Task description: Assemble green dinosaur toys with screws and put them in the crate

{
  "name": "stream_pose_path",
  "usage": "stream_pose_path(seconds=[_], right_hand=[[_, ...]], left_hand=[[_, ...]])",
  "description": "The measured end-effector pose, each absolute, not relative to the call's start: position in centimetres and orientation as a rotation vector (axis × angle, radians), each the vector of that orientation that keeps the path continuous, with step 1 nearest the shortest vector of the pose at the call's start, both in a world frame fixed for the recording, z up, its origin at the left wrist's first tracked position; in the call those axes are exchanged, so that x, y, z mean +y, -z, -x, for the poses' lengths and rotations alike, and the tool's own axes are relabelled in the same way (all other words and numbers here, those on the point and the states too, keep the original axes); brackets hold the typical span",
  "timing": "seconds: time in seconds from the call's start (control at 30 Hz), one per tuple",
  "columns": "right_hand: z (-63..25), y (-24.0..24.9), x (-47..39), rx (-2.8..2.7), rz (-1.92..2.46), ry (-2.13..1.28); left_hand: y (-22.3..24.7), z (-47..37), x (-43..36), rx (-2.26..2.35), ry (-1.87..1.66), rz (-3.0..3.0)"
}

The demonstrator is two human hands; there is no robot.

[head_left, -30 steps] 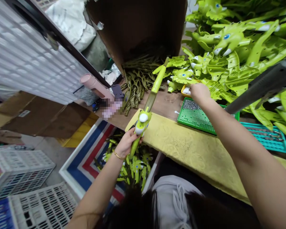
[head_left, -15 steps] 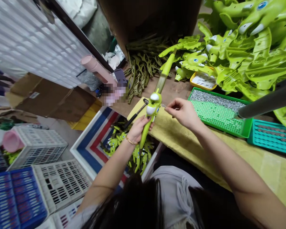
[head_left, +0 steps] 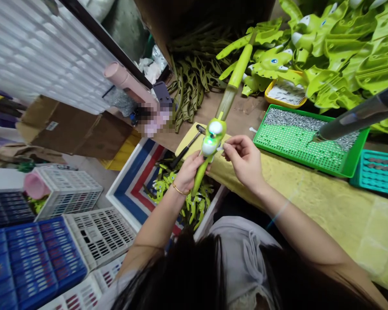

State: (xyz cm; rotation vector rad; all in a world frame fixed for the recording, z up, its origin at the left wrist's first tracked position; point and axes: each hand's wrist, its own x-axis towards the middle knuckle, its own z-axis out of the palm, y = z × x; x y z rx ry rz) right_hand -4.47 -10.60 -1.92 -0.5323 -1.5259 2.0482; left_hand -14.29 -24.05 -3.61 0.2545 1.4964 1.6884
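My left hand (head_left: pixel 190 171) is wrapped round the handle of a green toy sword (head_left: pixel 239 71). The sword has a creature's head with white bulges at its guard, and a blue-green light shines there. Its translucent, green-tipped blade points up and away. Close beside the head, my right hand (head_left: pixel 245 161) is closed, thumb and forefinger pinching a small white piece (head_left: pixel 220 147). I cannot tell whether that piece touches the toy. A hammer (head_left: pixel 188 146) with a black handle lies just left of the sword.
A green tray (head_left: pixel 297 144) holds many small metal screws, beside a yellow tray (head_left: pixel 267 98) of white pieces and a teal tray (head_left: pixel 375 172). Green toy shells (head_left: pixel 342 56) are piled at the back right. Below left stands a lined bin (head_left: pixel 129 189) with more toys inside.
My right hand has come in closer to the toy's head with the white piece. A blue-green light now shows on the head. The whole view has shifted slightly.
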Motion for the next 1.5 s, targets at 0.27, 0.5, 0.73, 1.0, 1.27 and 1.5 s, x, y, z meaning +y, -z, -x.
stream_pose_path(seconds=[0.27, 0.5, 0.73, 1.0, 1.27, 1.5], right_hand=[[4.2, 2.4, -12.3, -1.494, 0.512, -2.131], [5.0, 2.3, -13.2, -1.814, 0.335, -2.047], [7.9, 0.8, -15.5, -2.235, 0.139, -1.939], [15.3, 4.2, -16.5, -2.876, 0.146, -1.498], [15.9, 4.5, -18.7, -3.042, 0.376, -1.108], [4.4, 3.9, -13.1, -2.220, 0.648, -1.974]], left_hand=[[3.8, 14.2, -24.1, 1.449, -1.708, -0.232], [4.7, 14.5, -25.4, 1.397, -1.793, -0.184], [5.0, 15.5, -30.3, 1.409, -1.885, -0.065], [4.7, 16.4, -39.3, 1.643, -1.988, 0.012], [5.3, 15.9, -41.9, 1.987, -1.890, -0.039], [7.6, 14.7, -42.4, 2.093, -1.627, -0.051]])
